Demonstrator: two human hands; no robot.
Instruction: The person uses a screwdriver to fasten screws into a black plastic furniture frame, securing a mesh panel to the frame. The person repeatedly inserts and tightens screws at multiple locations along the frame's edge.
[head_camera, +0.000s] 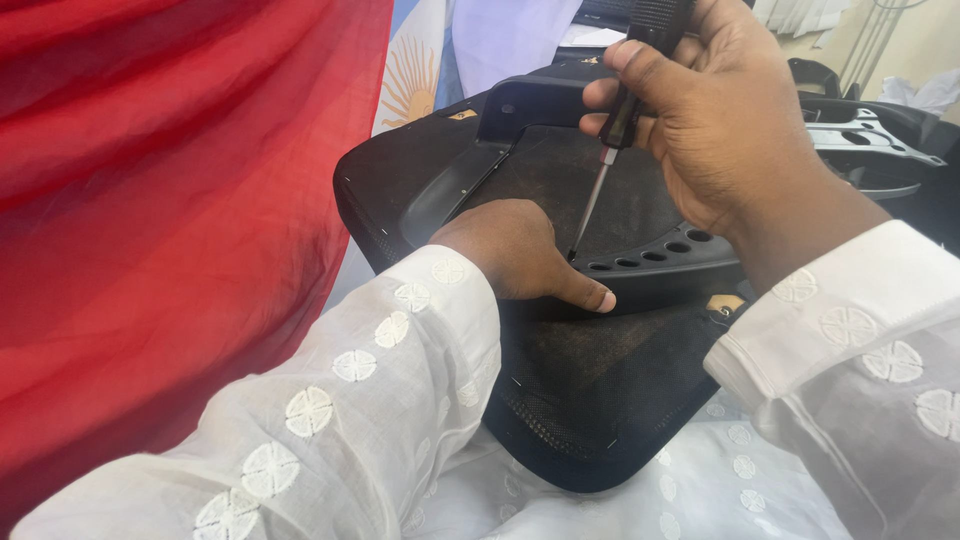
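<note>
Nearest the camera, two white embroidered sleeves frame a black chair seat turned underside up across the person's lap, its mesh cover stretched over the near edge.

At the centre, the left hand lies flat on the seat's underside, fingers closed together and thumb stretched toward three o'clock; it presses down on the seat rather than gripping anything. Just beside it, at about one o'clock, the tip of a screwdriver meets the seat's curved plastic rib, near the left end of a row of small oval holes.

Farther up, toward one o'clock, the right hand is wrapped tight round the screwdriver's black handle, with the shaft slanting down and left.

As to progress, the work looks to be mid-way on one fastener: the tool is seated and the seat is braced, but the screw head is too small to make out, so whether it goes in or comes out cannot be told. The black bracket at twelve o'clock sits on the seat.

No container shows here; the holes in the rib appear empty.

At nine o'clock hangs a red cloth, with a pale flag beyond it, and a metal chair part at two o'clock.
</note>
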